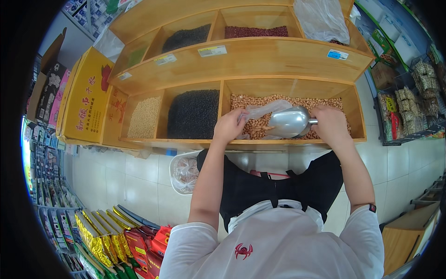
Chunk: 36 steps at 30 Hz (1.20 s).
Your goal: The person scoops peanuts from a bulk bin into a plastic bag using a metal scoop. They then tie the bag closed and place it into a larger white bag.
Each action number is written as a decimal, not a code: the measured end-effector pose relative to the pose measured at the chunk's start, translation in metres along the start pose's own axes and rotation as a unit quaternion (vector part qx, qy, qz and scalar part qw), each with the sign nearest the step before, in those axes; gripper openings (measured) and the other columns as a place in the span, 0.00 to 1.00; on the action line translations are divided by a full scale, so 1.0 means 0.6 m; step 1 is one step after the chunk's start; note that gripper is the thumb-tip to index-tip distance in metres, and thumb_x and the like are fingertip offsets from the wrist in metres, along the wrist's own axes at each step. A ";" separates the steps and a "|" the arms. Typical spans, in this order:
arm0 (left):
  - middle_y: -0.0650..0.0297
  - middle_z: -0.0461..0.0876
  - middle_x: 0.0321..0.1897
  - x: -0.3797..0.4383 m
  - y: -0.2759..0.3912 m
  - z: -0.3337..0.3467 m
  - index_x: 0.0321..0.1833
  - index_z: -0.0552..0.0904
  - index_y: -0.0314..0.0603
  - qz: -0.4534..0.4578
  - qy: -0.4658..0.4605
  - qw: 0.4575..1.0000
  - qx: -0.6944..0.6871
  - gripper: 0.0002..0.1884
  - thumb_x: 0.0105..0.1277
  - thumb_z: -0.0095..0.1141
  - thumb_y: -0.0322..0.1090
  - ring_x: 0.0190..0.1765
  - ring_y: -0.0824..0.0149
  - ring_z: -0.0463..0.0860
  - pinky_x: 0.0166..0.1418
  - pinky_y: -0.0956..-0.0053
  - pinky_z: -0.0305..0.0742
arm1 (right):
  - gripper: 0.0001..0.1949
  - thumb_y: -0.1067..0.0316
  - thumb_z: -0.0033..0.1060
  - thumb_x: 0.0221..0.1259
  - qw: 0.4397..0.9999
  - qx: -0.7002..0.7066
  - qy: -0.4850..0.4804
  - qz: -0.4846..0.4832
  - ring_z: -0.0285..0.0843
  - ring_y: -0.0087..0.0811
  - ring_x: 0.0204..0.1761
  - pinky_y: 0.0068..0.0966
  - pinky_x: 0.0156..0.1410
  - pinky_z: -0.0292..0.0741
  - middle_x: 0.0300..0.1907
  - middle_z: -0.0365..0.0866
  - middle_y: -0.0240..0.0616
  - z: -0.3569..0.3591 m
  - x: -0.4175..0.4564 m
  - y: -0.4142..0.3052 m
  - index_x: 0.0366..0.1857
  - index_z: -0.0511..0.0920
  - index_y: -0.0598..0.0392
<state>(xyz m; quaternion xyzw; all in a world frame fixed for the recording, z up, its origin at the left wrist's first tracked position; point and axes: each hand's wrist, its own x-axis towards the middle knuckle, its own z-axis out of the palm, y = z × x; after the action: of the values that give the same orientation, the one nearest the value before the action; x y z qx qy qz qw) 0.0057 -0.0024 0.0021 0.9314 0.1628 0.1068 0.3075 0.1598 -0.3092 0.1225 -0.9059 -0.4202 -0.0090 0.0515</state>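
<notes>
My left hand (230, 126) grips the rim of a clear plastic bag (266, 109) over the peanut bin at the front right. In my right hand (331, 125) is the handle of a metal scoop (290, 122), whose mouth points left toward the bag's opening. Light brown nuts, apparently peanuts, (257, 129) lie at the scoop's mouth, partly seen through the plastic. More loose peanuts (327, 102) surround the bag and scoop in the wooden bin. The lower part of the bag is hard to make out.
Wooden dividers part the peanuts from black beans (193, 113) and pale yellow beans (144, 117). An upper tier holds dark red beans (256, 32) and a crumpled plastic bag (322, 21). A yellow carton (85, 96) stands left. On the floor is a white basket (173, 174) with bagged goods.
</notes>
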 end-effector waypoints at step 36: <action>0.53 0.90 0.40 0.000 0.006 -0.002 0.56 0.88 0.53 -0.018 -0.006 1.000 0.017 0.13 0.73 0.59 0.41 0.41 0.50 0.89 0.47 0.57 0.84 | 0.23 0.62 0.93 0.39 0.893 0.325 -0.113 0.290 0.84 0.33 0.37 0.33 0.46 0.80 0.34 0.88 0.37 0.332 0.046 0.273 0.36 0.83 0.57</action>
<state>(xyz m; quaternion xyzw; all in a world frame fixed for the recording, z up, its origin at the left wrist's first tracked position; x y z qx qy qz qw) 0.0063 -0.0044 0.0052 0.9341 0.1794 0.0931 0.2942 0.2972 -0.3731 -0.0882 -0.9153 -0.1209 0.2458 0.2952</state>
